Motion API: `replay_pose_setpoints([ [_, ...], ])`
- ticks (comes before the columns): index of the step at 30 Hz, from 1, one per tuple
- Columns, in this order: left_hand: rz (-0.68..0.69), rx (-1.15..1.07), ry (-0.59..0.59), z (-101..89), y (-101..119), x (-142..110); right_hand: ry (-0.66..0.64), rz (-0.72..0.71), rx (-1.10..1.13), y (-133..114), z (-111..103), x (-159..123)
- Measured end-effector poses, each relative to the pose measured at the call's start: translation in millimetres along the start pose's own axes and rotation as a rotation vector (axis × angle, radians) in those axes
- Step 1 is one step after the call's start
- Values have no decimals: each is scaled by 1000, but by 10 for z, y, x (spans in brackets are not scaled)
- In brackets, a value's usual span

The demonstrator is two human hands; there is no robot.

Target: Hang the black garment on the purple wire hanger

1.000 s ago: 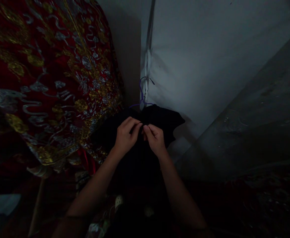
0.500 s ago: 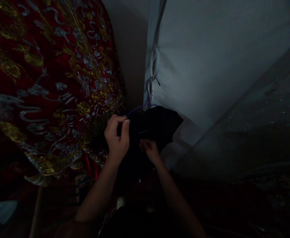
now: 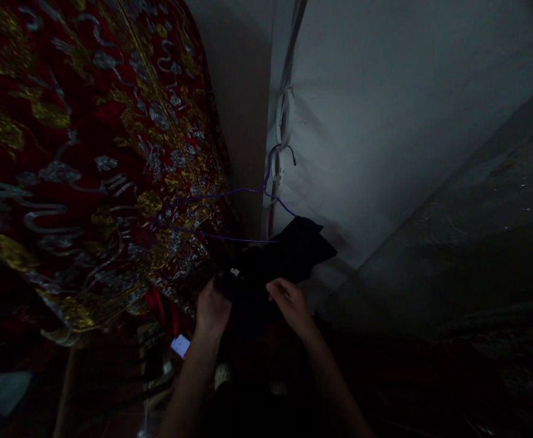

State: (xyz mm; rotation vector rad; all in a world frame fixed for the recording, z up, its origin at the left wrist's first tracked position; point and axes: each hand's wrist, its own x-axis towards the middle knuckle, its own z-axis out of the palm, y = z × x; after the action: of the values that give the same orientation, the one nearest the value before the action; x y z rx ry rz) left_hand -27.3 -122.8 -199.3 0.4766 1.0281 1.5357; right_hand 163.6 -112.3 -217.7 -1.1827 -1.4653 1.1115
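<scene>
In dim light, a black garment hung by one shoulder from the purple hanger, hooked on a white ring toward 12 o'clock. At the garment's 8 o'clock, the left hand grasped its cloth; at 5 o'clock the right hand curled its fingers, grip unclear. Red embroidered fabric filled 10 o'clock.

A purple hanger carries part of a black garment.
</scene>
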Motion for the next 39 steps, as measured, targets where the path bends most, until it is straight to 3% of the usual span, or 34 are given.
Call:
replay_pose_setpoints([
  [3,103,79,1,285,-95,-218,-83,-124,-72,-85,8,-42],
  [6,276,392,-156,501,-136,-391,-202,-158,4,-152,51,-99],
  [11,603,732,-297,529,-82,-514,-281,-22,102,-204,-143,-85],
  [12,596,771,-328,483,-81,-519,-315,5,90,-238,-221,-57],
  [14,447,844,-442,349,-115,-520,-367,-13,39,-354,-383,30],
  [16,214,950,-578,183,-182,-511,-347,-145,-3,-521,-523,160],
  [18,85,1081,-633,15,-222,-487,-228,-316,-7,-692,-612,328],
  [21,91,1162,-555,-185,-111,-430,30,-452,16,-828,-597,628],
  [23,91,1148,-498,-270,84,-393,104,-464,21,-791,-472,841],
  [27,38,1228,-405,-381,566,-330,-18,-337,-30,-489,-127,1143],
  [29,42,1372,-322,-419,784,-293,0,-249,-79,-324,-74,1159],
  [32,129,1563,-236,-387,1075,-212,207,-214,-162,-205,-279,1036],
  [35,347,1568,-272,-194,1329,-93,401,-236,-287,-281,-667,866],
  [39,621,1507,-151,124,1496,136,495,-264,-379,-513,-999,710],
])
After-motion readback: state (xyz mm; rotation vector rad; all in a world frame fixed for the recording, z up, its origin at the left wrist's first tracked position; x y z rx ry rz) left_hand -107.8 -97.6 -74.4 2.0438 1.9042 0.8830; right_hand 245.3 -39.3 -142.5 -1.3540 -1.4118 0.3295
